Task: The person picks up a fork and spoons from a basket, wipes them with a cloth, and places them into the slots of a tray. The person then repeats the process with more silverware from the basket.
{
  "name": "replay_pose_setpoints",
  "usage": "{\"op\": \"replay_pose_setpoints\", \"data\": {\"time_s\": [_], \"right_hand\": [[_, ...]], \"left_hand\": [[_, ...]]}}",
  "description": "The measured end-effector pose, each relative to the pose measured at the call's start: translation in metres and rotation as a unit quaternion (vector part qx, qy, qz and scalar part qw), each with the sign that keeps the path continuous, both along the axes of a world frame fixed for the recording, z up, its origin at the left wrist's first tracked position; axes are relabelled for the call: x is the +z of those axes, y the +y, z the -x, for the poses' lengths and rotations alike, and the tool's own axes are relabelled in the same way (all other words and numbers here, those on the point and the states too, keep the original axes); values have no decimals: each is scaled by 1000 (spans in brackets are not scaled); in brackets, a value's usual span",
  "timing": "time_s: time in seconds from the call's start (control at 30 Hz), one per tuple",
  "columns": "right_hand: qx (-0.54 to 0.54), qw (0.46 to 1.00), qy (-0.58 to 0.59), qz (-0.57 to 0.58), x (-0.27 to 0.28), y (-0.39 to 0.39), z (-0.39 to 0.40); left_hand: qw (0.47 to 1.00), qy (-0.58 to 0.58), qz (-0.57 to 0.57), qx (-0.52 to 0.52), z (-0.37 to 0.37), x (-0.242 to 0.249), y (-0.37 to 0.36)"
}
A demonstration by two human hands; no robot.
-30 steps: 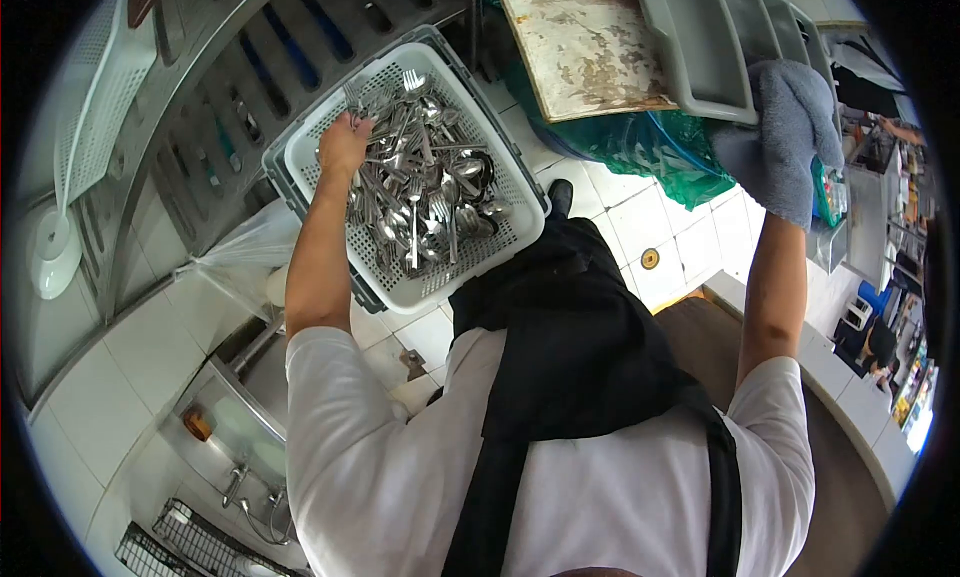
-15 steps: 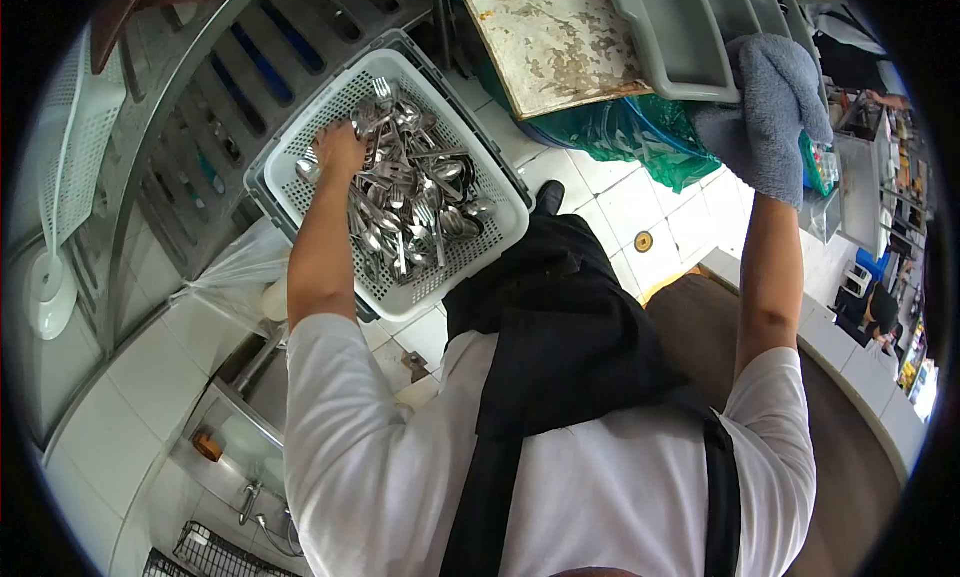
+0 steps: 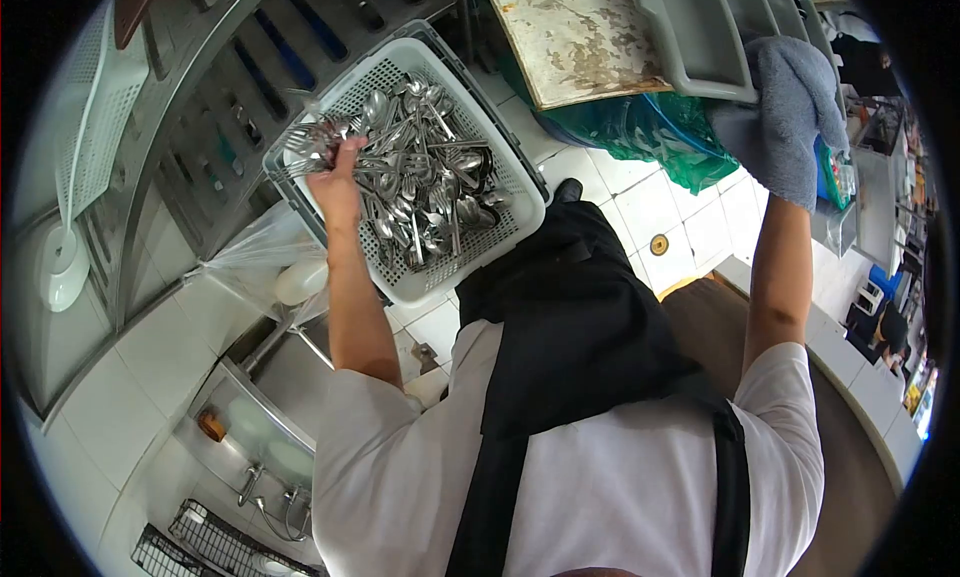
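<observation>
A white perforated basket (image 3: 405, 289) holds a heap of metal spoons and forks (image 3: 440, 167). Over its left side, my left hand (image 3: 336, 169) is closed round a bunch of forks (image 3: 318, 139), whose tines fan out to the left. At the upper right a grey cloth (image 3: 795, 117) covers my right hand, so its fingers are hidden. The cloth lies against the side of a grey compartment tray (image 3: 700, 37).
A slotted metal rack (image 3: 215, 107) stands left of the basket. A worn board (image 3: 575, 42) lies above a green plastic bag (image 3: 690, 157). A sink with a tap (image 3: 250, 485) is at lower left. Another person (image 3: 885, 332) is far right.
My left hand has come up out of the heap with a bunch of forks in it. The cloth stays by the grey tray. The whole view has shifted slightly.
</observation>
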State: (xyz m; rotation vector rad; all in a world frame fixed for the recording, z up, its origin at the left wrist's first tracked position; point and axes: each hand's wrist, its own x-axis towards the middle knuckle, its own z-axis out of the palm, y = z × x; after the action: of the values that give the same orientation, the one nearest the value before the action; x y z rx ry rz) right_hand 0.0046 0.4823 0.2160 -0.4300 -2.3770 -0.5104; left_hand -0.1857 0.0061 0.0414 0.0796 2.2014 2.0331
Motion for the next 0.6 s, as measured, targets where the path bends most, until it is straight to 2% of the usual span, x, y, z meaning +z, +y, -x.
{"op": "replay_pose_setpoints", "data": {"time_s": [0.03, 0.07, 0.13, 0.2, 0.27, 0.3, 0.33, 0.4, 0.47, 0.53, 0.57, 0.6], "right_hand": [[8, 1000, 10, 12, 2, 0, 3], [17, 1000, 15, 20, 2, -4, 4], [24, 999, 30, 27, 2, -2, 6], [29, 998, 43, 28, 7, -1, 5], [38, 997, 51, 36, 5, -4, 8], [39, 997, 58, 38, 5, -5, 9], [40, 996, 65, 40, 6, -6, 9], [41, 995, 80, 43, 7, -8, 10], [40, 993, 100, 41, 8, -9, 11], [46, 992, 109, 47, 5, -16, 9], [48, 991, 117, 48, 4, -17, 12], [46, 989, 128, 48, 6, -16, 14]], "left_hand": [[996, -54, -77, 4, -3, -17, -1], [996, -54, -75, 8, -6, -42, -5], [985, -163, -52, 9, -7, -83, -8], [984, -157, -86, 9, -13, -49, 11], [995, -98, 12, 10, -19, -23, 12], [999, -44, 6, 9, -22, -27, 13], [999, -40, 6, 10, -24, -42, 9], [988, -30, 132, 67, -28, -84, 2], [993, -7, 113, 38, -20, -76, 6], [987, 19, 156, 18, -19, -54, 2], [999, -29, -9, 37, -18, -54, 2], [999, -22, -9, 40, -16, -53, 3]]}}
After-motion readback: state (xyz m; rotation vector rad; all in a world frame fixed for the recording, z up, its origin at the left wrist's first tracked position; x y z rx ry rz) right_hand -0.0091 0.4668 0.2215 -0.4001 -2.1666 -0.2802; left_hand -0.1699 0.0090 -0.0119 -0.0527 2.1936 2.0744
